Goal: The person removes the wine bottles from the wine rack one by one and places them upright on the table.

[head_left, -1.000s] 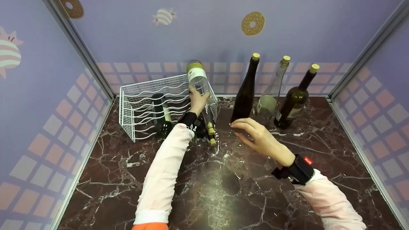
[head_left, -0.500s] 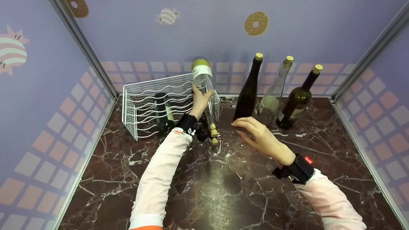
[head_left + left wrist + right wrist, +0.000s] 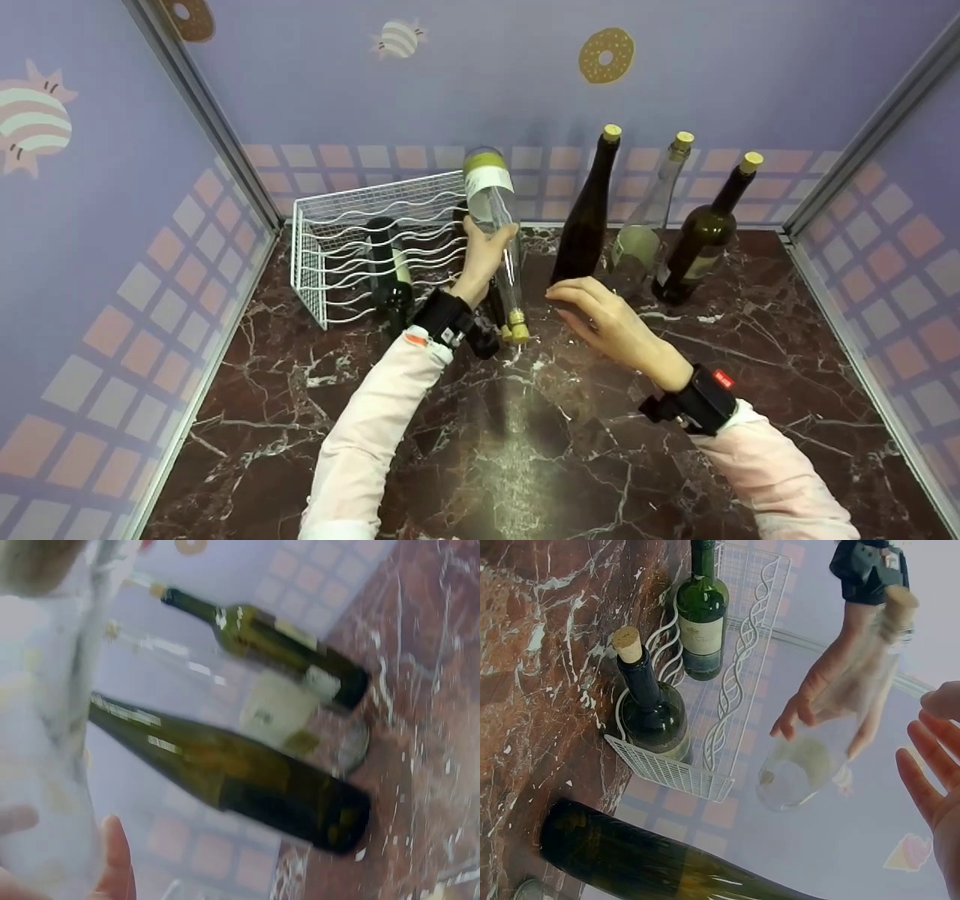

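My left hand (image 3: 486, 255) grips a clear glass bottle (image 3: 491, 196) with a white label and a cork. It is tilted, its base toward the back wall and its corked neck toward me, over the right end of a white wire bottle rack (image 3: 309, 262). The right wrist view shows this clear bottle (image 3: 802, 765) raised off the rack. Inside the rack lie a green bottle (image 3: 702, 622) at the left and a dark corked bottle (image 3: 656, 720) at the right end, partly hidden by my arm. My right hand (image 3: 611, 322) holds nothing, fingers loosely bent, near a standing tall dark bottle (image 3: 585, 225).
Right of the tall bottle stand a clear corked bottle (image 3: 637, 240) and a dark green corked bottle (image 3: 697, 247). A dark marbled tabletop (image 3: 570, 465) lies beneath everything. Patterned panels (image 3: 487, 75) enclose the back and both sides.
My left hand has carried the clear bottle a little to the right and toward me, away from the rack's right end. My right hand has hardly moved.
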{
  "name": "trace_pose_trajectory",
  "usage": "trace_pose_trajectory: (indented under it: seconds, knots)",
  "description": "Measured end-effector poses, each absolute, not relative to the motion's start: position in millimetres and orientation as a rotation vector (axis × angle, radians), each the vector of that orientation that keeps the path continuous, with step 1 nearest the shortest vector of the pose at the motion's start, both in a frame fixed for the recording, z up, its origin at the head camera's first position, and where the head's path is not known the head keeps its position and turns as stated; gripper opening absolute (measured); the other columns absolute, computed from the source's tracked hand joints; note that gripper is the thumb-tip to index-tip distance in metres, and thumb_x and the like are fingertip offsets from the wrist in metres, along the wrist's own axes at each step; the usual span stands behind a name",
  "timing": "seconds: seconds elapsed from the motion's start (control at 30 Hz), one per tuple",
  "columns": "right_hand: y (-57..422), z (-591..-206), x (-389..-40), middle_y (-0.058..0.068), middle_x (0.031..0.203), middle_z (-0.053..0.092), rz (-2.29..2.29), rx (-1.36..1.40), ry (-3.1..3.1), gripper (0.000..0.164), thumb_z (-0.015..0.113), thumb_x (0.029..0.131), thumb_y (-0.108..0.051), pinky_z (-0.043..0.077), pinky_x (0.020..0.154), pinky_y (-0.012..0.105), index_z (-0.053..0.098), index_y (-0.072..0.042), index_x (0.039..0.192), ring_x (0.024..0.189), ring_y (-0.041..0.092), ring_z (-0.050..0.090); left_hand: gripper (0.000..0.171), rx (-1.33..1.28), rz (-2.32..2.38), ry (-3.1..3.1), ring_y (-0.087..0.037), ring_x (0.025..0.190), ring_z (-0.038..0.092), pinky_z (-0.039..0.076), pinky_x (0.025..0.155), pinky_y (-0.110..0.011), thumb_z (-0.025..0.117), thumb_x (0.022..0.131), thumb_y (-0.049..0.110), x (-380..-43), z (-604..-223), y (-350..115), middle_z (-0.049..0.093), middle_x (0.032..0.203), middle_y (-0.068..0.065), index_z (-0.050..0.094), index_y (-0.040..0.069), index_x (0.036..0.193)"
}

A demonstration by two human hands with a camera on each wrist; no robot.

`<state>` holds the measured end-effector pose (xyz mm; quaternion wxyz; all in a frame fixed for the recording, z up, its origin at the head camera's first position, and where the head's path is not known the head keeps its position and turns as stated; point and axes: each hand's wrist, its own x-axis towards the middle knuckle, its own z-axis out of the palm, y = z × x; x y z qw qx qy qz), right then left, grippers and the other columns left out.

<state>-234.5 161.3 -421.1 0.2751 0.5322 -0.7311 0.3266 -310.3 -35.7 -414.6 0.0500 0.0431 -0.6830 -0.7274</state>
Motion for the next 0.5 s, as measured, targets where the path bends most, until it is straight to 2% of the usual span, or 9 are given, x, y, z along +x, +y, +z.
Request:
trace_pose_trajectory:
  seconds: [0.07, 0.23, 0.4, 0.5]
  knots:
    - [160.9, -420.8, -234.5, 0.01, 0.113, 0.054, 0.875, 1.433, -1.962, 0.033, 0.059, 0.082, 0.003, 0.04, 0.087, 0.032, 0.056, -0.001, 0.115, 0.103, 0.024, 0.051, 0.084, 0.146, -2.282, -2.068, -0.021, 0.084, 0.051, 0.044, 0.064, -0.028, 0.06, 0.086, 0.019, -303.7, -412.7, -33.1, 0.046, 0.113, -0.018, -0.001, 0.0, 0.14]
    - [158.9, -418.8, -234.6, 0.011, 0.115, 0.053, 0.859, 1.44, -1.966, 0.04, 0.062, 0.077, 0.007, 0.039, 0.089, 0.033, 0.056, 0.0, 0.115, 0.105, 0.025, 0.049, 0.07, 0.117, -2.467, -1.944, -0.021, 0.07, 0.054, 0.048, 0.057, -0.028, 0.058, 0.088, 0.016, -292.7, -410.7, -27.9, 0.045, 0.114, -0.017, 0.01, 0.002, 0.136]
    - [156.1, -416.8, -236.1, 0.014, 0.117, 0.052, 0.841, 1.432, -1.956, 0.043, 0.066, 0.074, 0.007, 0.037, 0.09, 0.035, 0.055, 0.001, 0.115, 0.107, 0.027, 0.047, 0.065, 0.115, -2.631, -1.858, -0.022, 0.07, 0.053, 0.052, 0.06, -0.033, 0.056, 0.089, 0.016, -284.9, -406.4, -22.9, 0.041, 0.116, -0.018, 0.013, -0.001, 0.135]
    - [154.0, -415.0, -237.2, 0.016, 0.118, 0.051, 0.839, 1.435, -1.933, 0.041, 0.066, 0.076, 0.002, 0.036, 0.091, 0.037, 0.055, 0.002, 0.116, 0.108, 0.029, 0.046, 0.061, 0.103, -2.707, -1.831, -0.022, 0.07, 0.052, 0.051, 0.062, -0.034, 0.056, 0.089, 0.018, -281.2, -403.7, -19.4, 0.04, 0.111, -0.017, 0.018, -0.002, 0.132]
